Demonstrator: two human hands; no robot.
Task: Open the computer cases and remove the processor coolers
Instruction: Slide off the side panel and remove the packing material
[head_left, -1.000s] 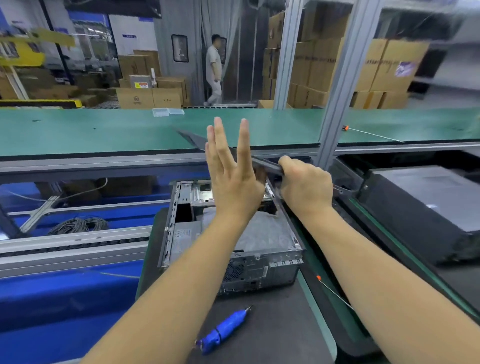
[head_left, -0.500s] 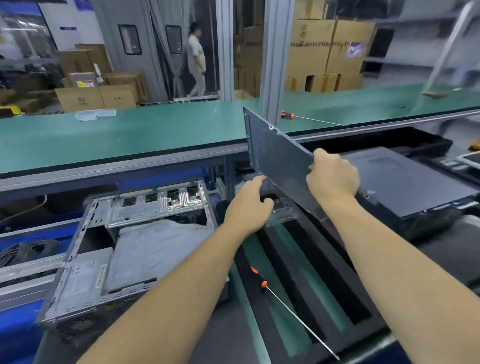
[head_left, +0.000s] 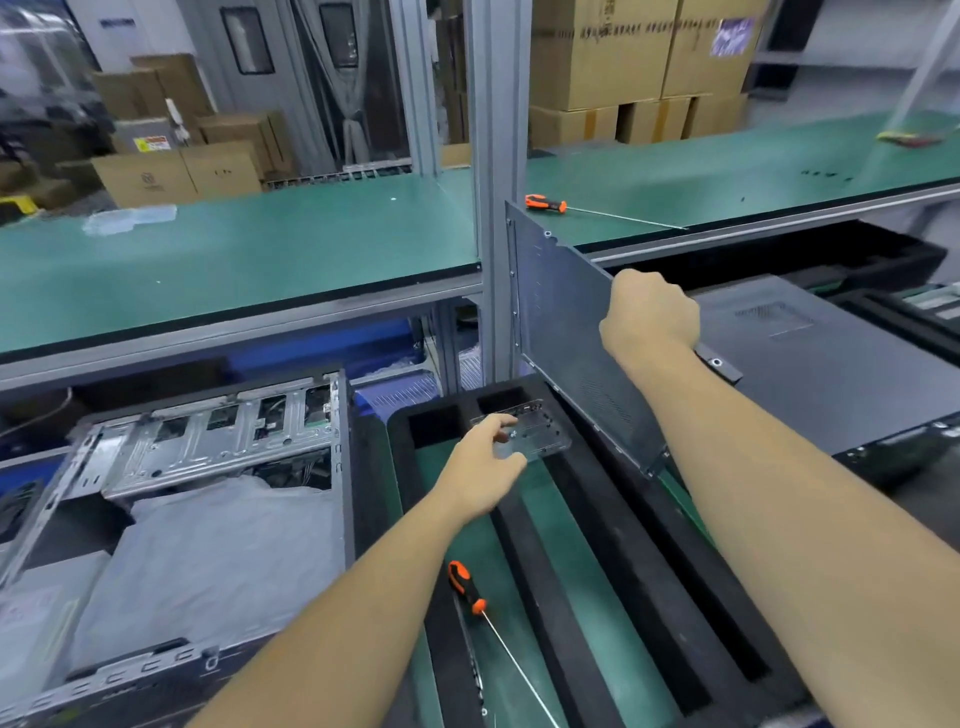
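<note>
Head view: right hand (head_left: 647, 317) grips the top edge of a flat dark-grey metal side panel (head_left: 566, 338), held on edge over a black foam slotted tray (head_left: 587, 545). Left hand (head_left: 485, 467) hangs above the tray, fingers loosely spread, near a clear plastic piece (head_left: 535, 434); contact unclear. Opened silver-framed computer case (head_left: 208, 493) lies at left. Orange-handled screwdriver (head_left: 467, 587) on the tray.

The right hand (head_left: 649, 317) grips the top edge of a grey side panel (head_left: 566, 332), held upright on edge over a black foam tray (head_left: 623, 545). The left hand (head_left: 485, 470) reaches with loose fingers to a clear plastic piece (head_left: 535, 434) at the tray's far end. Left of the tray sits the opened computer case (head_left: 208, 499); an orange-handled screwdriver (head_left: 467, 587) lies at the tray's near left side, a closed black case (head_left: 831, 364) to its right.
</note>
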